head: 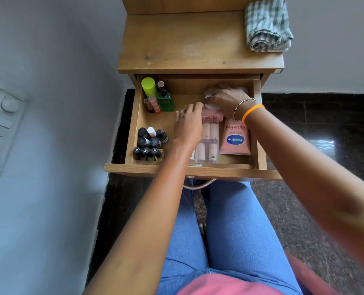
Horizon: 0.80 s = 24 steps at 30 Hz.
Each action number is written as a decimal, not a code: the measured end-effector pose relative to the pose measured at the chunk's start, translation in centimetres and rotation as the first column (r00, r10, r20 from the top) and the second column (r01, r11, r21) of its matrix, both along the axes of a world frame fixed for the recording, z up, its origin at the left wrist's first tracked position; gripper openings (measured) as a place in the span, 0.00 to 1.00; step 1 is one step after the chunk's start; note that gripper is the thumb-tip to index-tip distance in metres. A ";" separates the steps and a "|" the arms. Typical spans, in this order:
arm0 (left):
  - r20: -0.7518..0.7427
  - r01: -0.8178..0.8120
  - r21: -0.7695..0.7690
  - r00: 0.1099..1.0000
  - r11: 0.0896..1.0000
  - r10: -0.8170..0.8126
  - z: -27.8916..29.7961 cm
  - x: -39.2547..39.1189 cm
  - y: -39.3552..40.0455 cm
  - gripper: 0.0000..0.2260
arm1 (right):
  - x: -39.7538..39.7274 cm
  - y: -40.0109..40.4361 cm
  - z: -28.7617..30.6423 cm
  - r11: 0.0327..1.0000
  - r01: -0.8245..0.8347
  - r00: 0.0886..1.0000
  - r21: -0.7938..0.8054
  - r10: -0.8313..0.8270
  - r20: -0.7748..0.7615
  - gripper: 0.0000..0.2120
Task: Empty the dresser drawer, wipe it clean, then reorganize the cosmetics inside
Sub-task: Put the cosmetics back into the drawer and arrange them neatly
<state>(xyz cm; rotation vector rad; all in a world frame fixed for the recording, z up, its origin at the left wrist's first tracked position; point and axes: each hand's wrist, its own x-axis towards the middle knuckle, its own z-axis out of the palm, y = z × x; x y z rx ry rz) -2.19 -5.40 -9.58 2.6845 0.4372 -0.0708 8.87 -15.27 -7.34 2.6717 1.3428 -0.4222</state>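
Wooden drawer (132,133) lies open, tidy: right hand (228,99) curls its grip over a blurred clear item, left hand (187,126) rests loose-fingered, empty, beside a pink bottle (214,116); a careless sweep leftward could topple nail polish bottles (150,143).

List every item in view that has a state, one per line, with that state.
drawer: pulled open, cosmetics inside
checked cloth: folded, on the dresser top
Vaseline tube: lying flat, right side
green bottle: upright, back left
dark-capped bottles: upright, clustered front left
pale tubes: lying flat, in rows
left hand: over the pale tubes
right hand: on a clear item, back right
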 end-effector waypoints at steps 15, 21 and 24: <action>-0.067 0.001 -0.023 0.998 1.000 -0.003 -0.5 1.7 2.0 0.13 | 0.6 -1.2 -1.9 0.996 -0.076 0.997 0.045 0.075 0.029 0.25; -0.137 -0.009 0.040 0.990 0.999 0.015 -0.1 1.8 1.9 0.15 | 0.0 -1.3 -2.2 0.994 -0.008 1.000 0.113 0.009 -0.009 0.25; -0.153 -0.050 0.087 0.986 0.995 0.063 0.0 1.7 1.6 0.16 | -0.5 -1.5 -2.5 0.973 0.057 0.998 0.223 -0.054 -0.019 0.22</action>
